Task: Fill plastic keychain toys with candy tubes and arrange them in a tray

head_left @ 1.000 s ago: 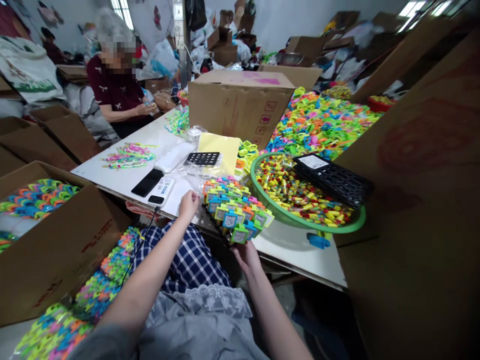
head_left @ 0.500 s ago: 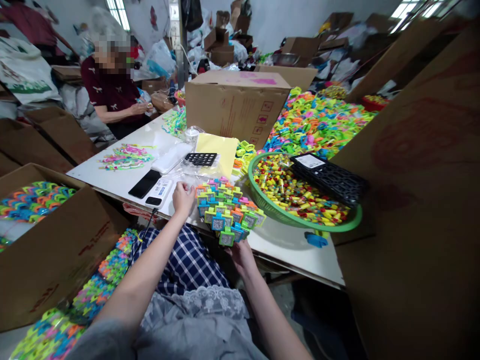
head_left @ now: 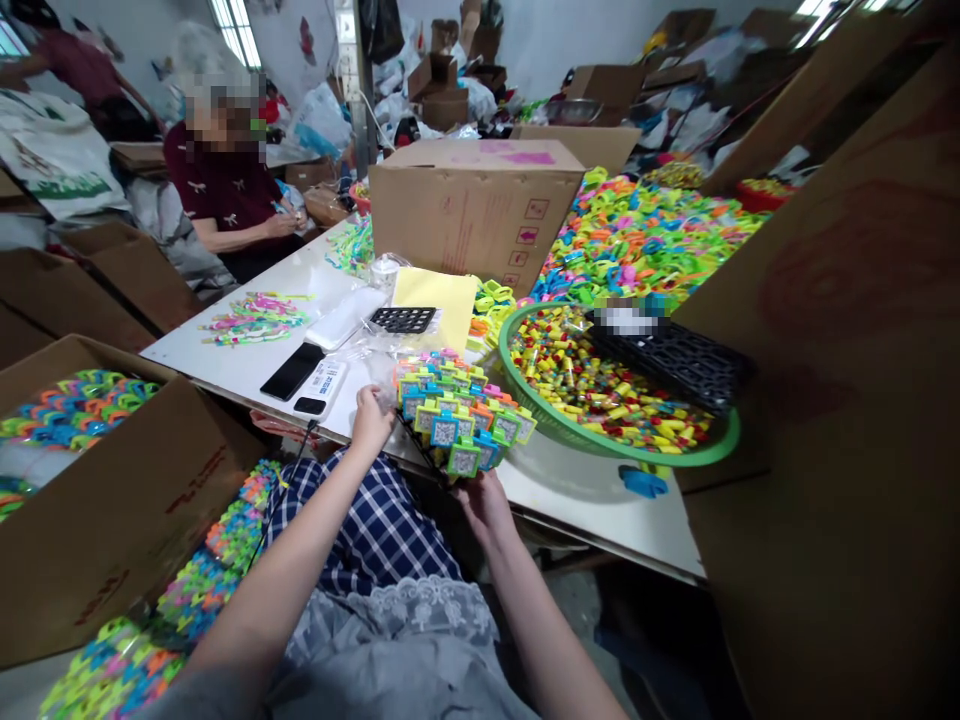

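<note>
A black tray packed with bright toy watches with square faces is held tilted over the table's front edge. The watches are green, yellow, blue, orange and pink. At the tray's left side my left hand is closed, its fingers partly hidden, beside some clear plastic film. My right hand grips the near edge from below, its fingertips hidden under the watches. To the right stands a green basket of small yellow and red pieces, with another black tray lying across it.
A phone, a white box and thin coloured strips lie on the white table. Behind are a cardboard box and a heap of watch straps. Cartons flank both sides; a co-worker sits across at left.
The watch-filled tray has tipped slightly, and my left hand has moved a little lower along its left side. My right hand stays under the near edge. The view has shifted slightly.
</note>
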`<action>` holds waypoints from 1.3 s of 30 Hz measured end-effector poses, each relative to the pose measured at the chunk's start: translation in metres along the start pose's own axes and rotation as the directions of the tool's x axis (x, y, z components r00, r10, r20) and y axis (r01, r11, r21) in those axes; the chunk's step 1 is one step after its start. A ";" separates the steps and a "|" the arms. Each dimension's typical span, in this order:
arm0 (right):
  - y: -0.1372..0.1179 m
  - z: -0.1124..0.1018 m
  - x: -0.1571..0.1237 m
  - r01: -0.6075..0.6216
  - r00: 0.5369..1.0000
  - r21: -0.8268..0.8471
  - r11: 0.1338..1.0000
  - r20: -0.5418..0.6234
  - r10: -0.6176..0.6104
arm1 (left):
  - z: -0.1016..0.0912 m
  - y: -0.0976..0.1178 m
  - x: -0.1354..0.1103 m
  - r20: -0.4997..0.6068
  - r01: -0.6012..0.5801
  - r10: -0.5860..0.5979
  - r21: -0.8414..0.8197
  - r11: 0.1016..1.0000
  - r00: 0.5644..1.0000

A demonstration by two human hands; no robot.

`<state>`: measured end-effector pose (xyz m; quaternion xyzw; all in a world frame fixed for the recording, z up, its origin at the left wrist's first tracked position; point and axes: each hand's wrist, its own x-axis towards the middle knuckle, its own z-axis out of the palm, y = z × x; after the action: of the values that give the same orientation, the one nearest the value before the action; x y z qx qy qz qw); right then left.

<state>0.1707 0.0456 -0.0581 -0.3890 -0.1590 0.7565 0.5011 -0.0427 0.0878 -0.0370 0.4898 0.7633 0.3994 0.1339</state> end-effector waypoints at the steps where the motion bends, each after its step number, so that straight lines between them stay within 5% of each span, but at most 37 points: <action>1: -0.002 0.003 -0.001 0.012 1.000 0.004 1.000 -0.013 -0.012 | 0.003 -0.003 0.001 0.007 0.045 -0.045 0.012 0.999 0.999; 6: -0.013 0.014 -0.006 0.048 0.999 -0.008 0.999 -0.012 -0.048 | 0.007 -0.011 0.011 0.113 0.178 -0.180 0.035 0.984 0.977; 23: -0.021 0.036 0.002 0.098 0.995 -0.021 0.995 -0.033 -0.099 | 0.015 -0.009 0.012 0.247 0.098 -0.104 0.040 0.994 0.963; 27: -0.015 0.037 0.007 0.086 0.996 -0.047 0.995 -0.031 -0.087 | 0.013 -0.005 0.006 0.200 0.120 -0.136 0.090 0.989 0.970; 32: -0.001 0.021 0.006 0.070 0.995 -0.062 0.996 -0.060 -0.074 | 0.002 -0.001 0.016 -0.036 0.152 -0.148 0.121 0.981 0.988; 39: 0.011 0.001 0.008 -0.001 0.999 -0.110 0.994 -0.054 -0.005 | -0.003 0.007 0.041 -0.081 -0.108 0.111 0.041 0.993 0.991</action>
<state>0.1619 0.0476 -0.0679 -0.4363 -0.1873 0.7352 0.4838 -0.0601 0.1224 -0.0225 0.5162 0.7475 0.4121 0.0709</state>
